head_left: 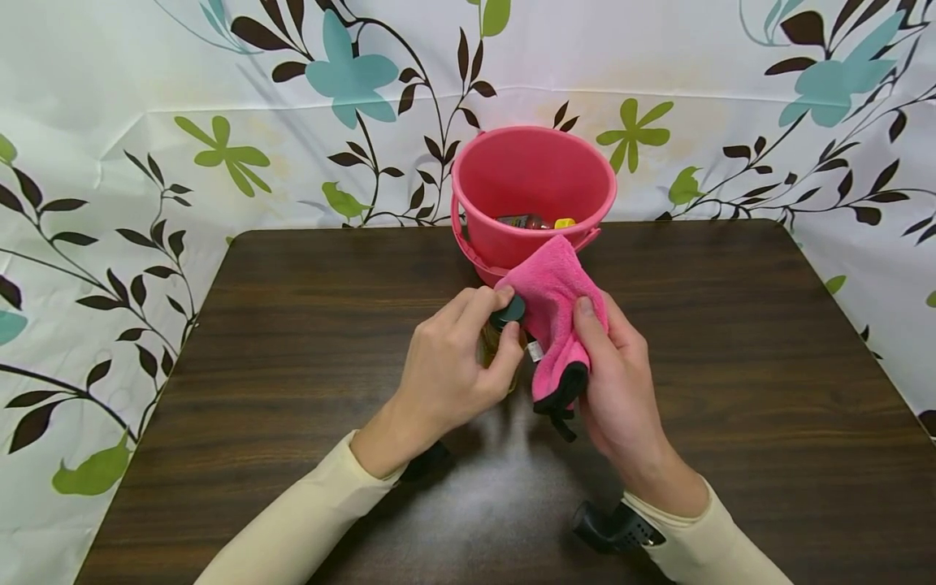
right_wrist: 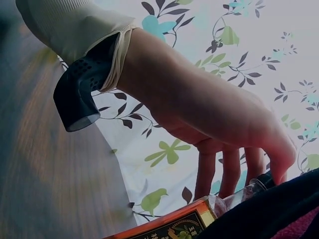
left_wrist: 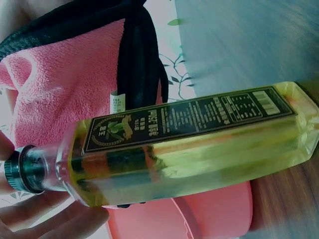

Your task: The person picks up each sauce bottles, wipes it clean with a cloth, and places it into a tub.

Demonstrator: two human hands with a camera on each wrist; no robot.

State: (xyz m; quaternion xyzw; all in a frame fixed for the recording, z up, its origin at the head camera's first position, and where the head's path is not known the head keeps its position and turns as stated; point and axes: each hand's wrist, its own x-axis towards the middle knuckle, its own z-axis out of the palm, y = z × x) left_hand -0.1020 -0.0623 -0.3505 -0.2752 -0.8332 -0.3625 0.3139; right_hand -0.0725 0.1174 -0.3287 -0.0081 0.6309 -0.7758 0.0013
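Note:
A tall glass bottle of yellow oil (left_wrist: 209, 154) with a black label stands on the table. My left hand (head_left: 453, 361) pinches its dark green cap (head_left: 514, 309) between thumb and fingers. From the head view, that hand hides most of the bottle. Just to the right, my right hand (head_left: 620, 382) grips a fluffy pink cloth (head_left: 550, 288) with black edging and a small white tag. The thumb lies over the cloth's front, and its upper part hangs close beside the cap. In the right wrist view the cloth's dark border (right_wrist: 259, 209) overlaps the bottle.
Behind the hands, a pink bucket (head_left: 537, 166) stands at the table's back edge, holding a dark-labelled item (head_left: 521, 221) and something yellow (head_left: 565, 223). A floral curtain (head_left: 241, 154) hangs behind the dark wooden table (head_left: 307, 325). Each wrist carries a black camera mount (head_left: 614, 528).

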